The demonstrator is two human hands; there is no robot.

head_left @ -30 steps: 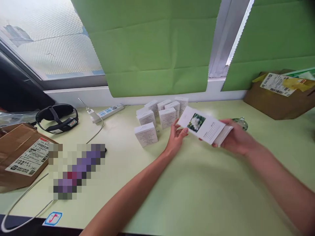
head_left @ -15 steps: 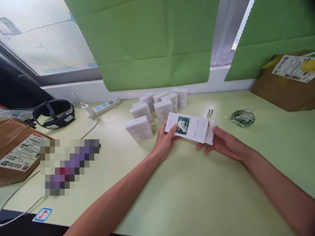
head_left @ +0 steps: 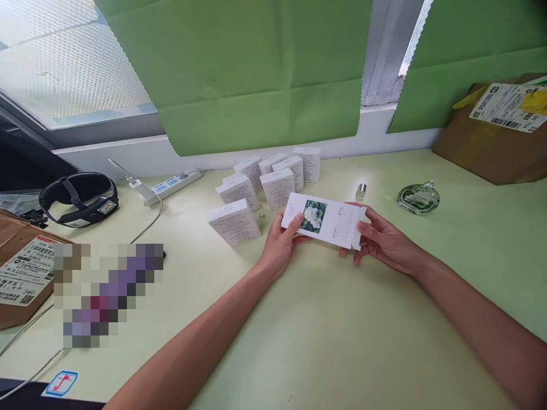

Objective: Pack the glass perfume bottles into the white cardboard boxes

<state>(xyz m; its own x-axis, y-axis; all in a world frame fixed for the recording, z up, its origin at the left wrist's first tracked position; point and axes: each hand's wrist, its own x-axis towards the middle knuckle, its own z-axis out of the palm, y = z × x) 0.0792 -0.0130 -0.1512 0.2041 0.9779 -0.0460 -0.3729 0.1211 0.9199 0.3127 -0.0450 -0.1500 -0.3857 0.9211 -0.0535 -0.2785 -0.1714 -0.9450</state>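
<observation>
A white cardboard box (head_left: 322, 221) with a white-flower picture on its face lies tilted between my hands above the table. My left hand (head_left: 282, 242) grips its left end, thumb on top near the picture and fingers beneath. At the right end, my right hand (head_left: 380, 236) holds the box, its thumb pressing by the end flap (head_left: 356, 242) and its fingers behind and below. The inside of the box is hidden. Just beyond it stands a small glass bottle with a silver cap (head_left: 361, 191). A tiny clear piece (head_left: 261, 216) lies left of the box.
Several white printed boxes (head_left: 235, 223) stand grouped at the back. A green-and-clear glass bottle (head_left: 419, 197) lies at right. Cartons (head_left: 487, 142) sit at both sides. A black headset (head_left: 79, 199), a power strip (head_left: 173, 187) with cable and a blurred purple item (head_left: 115, 296) are at left.
The part sticking out of the box's right end has gone in, so less of it shows. My right hand has closed in on that end, its thumb now over the flap. The view shifted slightly.
</observation>
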